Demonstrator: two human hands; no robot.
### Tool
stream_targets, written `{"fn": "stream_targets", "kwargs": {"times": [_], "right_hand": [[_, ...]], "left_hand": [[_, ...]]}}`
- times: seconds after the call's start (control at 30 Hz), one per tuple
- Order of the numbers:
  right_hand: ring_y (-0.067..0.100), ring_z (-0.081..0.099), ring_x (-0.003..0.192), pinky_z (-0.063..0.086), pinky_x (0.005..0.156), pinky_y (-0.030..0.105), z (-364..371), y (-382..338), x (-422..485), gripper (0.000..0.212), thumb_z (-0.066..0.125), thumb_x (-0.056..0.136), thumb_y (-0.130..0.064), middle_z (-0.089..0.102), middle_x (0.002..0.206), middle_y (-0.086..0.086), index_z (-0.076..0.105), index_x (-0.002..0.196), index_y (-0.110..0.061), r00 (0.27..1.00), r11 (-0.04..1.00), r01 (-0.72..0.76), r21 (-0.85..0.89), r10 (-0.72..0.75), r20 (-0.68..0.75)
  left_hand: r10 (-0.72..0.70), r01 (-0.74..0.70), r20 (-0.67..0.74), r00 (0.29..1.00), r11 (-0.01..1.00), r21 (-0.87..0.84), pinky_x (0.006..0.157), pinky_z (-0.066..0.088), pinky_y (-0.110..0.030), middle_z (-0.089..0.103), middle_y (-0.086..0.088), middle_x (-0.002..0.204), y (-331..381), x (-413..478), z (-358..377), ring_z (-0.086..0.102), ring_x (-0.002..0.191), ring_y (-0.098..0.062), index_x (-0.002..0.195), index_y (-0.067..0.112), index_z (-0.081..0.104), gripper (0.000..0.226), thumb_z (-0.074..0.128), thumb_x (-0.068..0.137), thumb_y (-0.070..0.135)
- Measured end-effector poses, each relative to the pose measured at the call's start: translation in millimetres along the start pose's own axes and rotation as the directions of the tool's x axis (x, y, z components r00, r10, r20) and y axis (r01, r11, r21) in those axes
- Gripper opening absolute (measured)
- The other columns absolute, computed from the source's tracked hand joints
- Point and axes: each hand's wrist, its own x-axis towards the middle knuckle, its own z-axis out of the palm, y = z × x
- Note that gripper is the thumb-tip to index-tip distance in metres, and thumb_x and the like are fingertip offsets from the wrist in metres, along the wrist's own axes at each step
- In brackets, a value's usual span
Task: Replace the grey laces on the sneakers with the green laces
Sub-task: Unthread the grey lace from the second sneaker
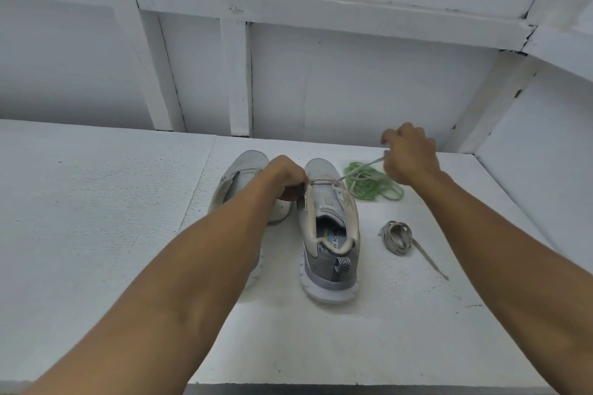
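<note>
Pinching the grey lace (362,168) with my right hand (409,157) at 2 o'clock, left hand (285,176) gripping the sneaker (324,170), I may snag the green laces (372,187)

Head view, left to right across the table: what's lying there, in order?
left sneaker → right sneaker → grey lace coil. The green laces are left out because they overlap the coil's span.

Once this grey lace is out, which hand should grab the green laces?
Likely right. The right hand, pinching the grey lace, is beside the green laces; the left hand holds the sneaker at its eyelets.
</note>
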Motion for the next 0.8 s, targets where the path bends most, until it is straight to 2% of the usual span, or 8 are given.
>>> {"fn": "stream_targets", "kwargs": {"times": [0.07, 0.17, 0.27, 0.37, 0.47, 0.57, 0.67, 0.8], "right_hand": [[0.029, 0.036, 0.129, 0.03, 0.104, 0.046, 8, -19, -5, 0.04, 0.054, 0.093, -0.021, 0.043, 0.139, 0.006, 0.054, 0.131, -0.028, 0.99, 0.99, 0.094, 0.104, -0.104, 0.098], [0.024, 0.028, 0.136, 0.026, 0.105, 0.045, 24, -46, -15, 0.026, 0.055, 0.095, -0.035, 0.046, 0.142, -0.005, 0.063, 0.12, -0.031, 0.932, 0.962, 0.243, 0.122, -0.266, 0.245], [0.022, 0.029, 0.135, 0.024, 0.104, 0.045, 30, -51, -22, 0.016, 0.055, 0.096, -0.035, 0.054, 0.132, -0.007, 0.065, 0.106, -0.027, 0.935, 0.959, 0.265, 0.101, -0.281, 0.216], [0.026, 0.04, 0.124, 0.029, 0.098, 0.043, 15, -34, -14, 0.017, 0.055, 0.086, -0.014, 0.06, 0.116, -0.002, 0.062, 0.098, -0.024, 0.981, 0.982, 0.19, 0.001, -0.19, 0.049], [0.033, 0.046, 0.111, 0.035, 0.091, 0.044, -5, -7, 0, 0.024, 0.058, 0.08, -0.007, 0.058, 0.112, 0.008, 0.06, 0.102, -0.016, 0.993, 0.997, -0.039, -0.061, 0.032, -0.117], [0.035, 0.037, 0.126, 0.031, 0.102, 0.05, -8, 4, 8, 0.037, 0.057, 0.085, -0.012, 0.047, 0.132, 0.012, 0.054, 0.122, -0.014, 0.984, 0.982, -0.178, -0.06, 0.177, -0.029], [0.03, 0.023, 0.142, 0.023, 0.113, 0.053, 6, -14, 2, 0.057, 0.062, 0.087, -0.023, 0.034, 0.152, 0.004, 0.042, 0.141, -0.025, 0.996, 0.995, 0.0, 0.102, -0.009, 0.093], [0.024, 0.011, 0.148, 0.011, 0.117, 0.052, 32, -46, -16, 0.023, 0.058, 0.094, -0.038, 0.036, 0.152, -0.006, 0.062, 0.115, -0.03, 0.936, 0.968, 0.196, 0.155, -0.232, 0.266]], "left_hand": [[-0.002, 0.002, -0.001, 1.0, 1.0, 0.005, 0.072, 0.052, -0.029, 0.057, -0.009, 0.067, 1, -1, 0, 0.055, 0.06, -0.018, 0.068, 0.005, 0.054, 0.029, 0.059, 0.096, 0.011], [-0.006, 0.006, 0.006, 1.0, 1.0, 0.009, 0.066, 0.05, -0.026, 0.055, -0.008, 0.067, 1, -2, 0, 0.054, 0.059, -0.016, 0.068, 0.005, 0.052, 0.029, 0.058, 0.096, 0.01], [0.001, -0.001, 0.004, 1.0, 1.0, 0.014, 0.064, 0.049, -0.026, 0.054, -0.008, 0.066, 1, -2, 1, 0.053, 0.059, -0.016, 0.066, 0.005, 0.051, 0.031, 0.058, 0.096, 0.01], [0.004, -0.004, 0.012, 1.0, 1.0, 0.012, 0.063, 0.049, -0.025, 0.054, -0.007, 0.065, 1, -2, 1, 0.053, 0.058, -0.015, 0.067, 0.006, 0.051, 0.03, 0.058, 0.096, 0.009], [0.011, -0.011, 0.007, 1.0, 1.0, 0.013, 0.061, 0.049, -0.025, 0.055, -0.006, 0.065, 1, -1, 1, 0.053, 0.056, -0.015, 0.067, 0.006, 0.052, 0.03, 0.059, 0.095, 0.009], [0.005, -0.005, 0.009, 1.0, 1.0, 0.011, 0.062, 0.049, -0.025, 0.055, -0.007, 0.066, 1, -1, 1, 0.053, 0.057, -0.015, 0.066, 0.006, 0.052, 0.03, 0.059, 0.095, 0.01], [-0.008, 0.008, 0.016, 1.0, 1.0, 0.009, 0.067, 0.051, -0.027, 0.055, -0.007, 0.066, 1, 1, 1, 0.054, 0.058, -0.016, 0.067, 0.006, 0.052, 0.03, 0.06, 0.095, 0.01], [-0.006, 0.006, 0.015, 1.0, 1.0, -0.005, 0.072, 0.052, -0.029, 0.056, -0.008, 0.067, 1, 2, 0, 0.055, 0.059, -0.017, 0.066, 0.005, 0.053, 0.03, 0.06, 0.095, 0.01]]}}
